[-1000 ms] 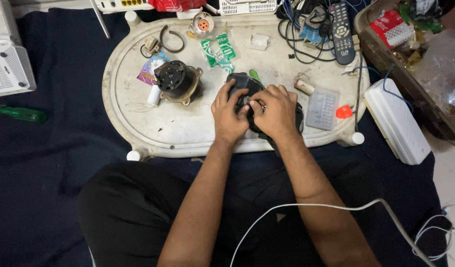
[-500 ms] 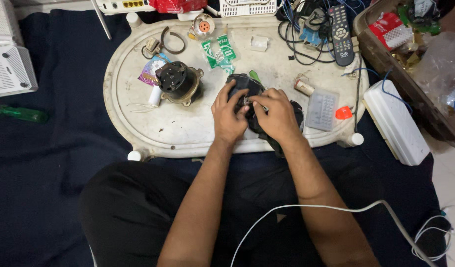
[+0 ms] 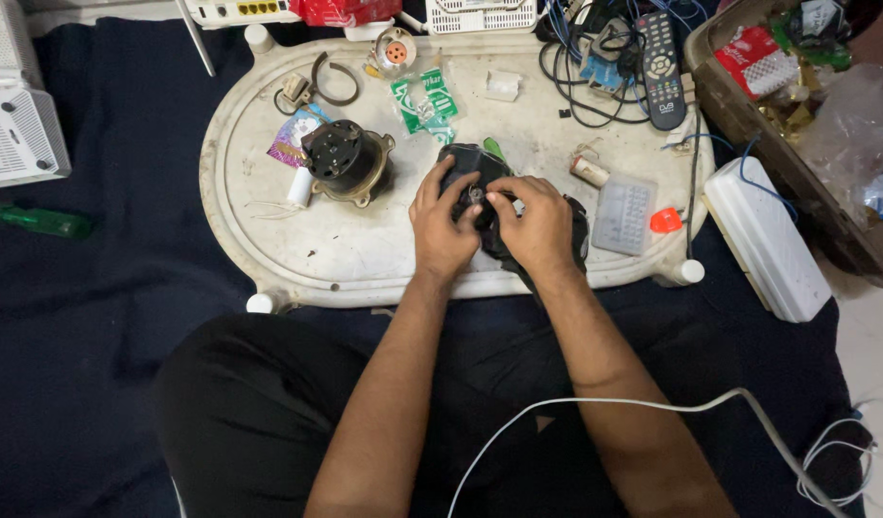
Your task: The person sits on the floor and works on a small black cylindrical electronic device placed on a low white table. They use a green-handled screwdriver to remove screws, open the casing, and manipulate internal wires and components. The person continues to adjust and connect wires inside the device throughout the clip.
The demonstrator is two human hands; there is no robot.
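Gripping black part [image 3: 504, 206] at middle of white oval bench [image 3: 365, 259], both hands close together. Left hand [image 3: 443, 225] clamped on part's left side, fingers curled over top. Right hand [image 3: 536, 223] clamped on right side, fingertips [image 3: 494, 200] pinching small metal piece at centre. Round motor [image 3: 346, 160] just left of hands. Grey keypad [image 3: 624, 211] just right. Remote [image 3: 660, 67] at far edge among cables. Green screwdriver [image 3: 38, 221] on dark cloth, well apart.

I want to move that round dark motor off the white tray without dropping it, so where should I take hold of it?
Probably from straight above, fingers around the round black top of the motor. It sits upright on its wider brass-coloured base, apart from the left hand and right hand, which are both on the black part nearby. The white tray around it leaves room for a grip.
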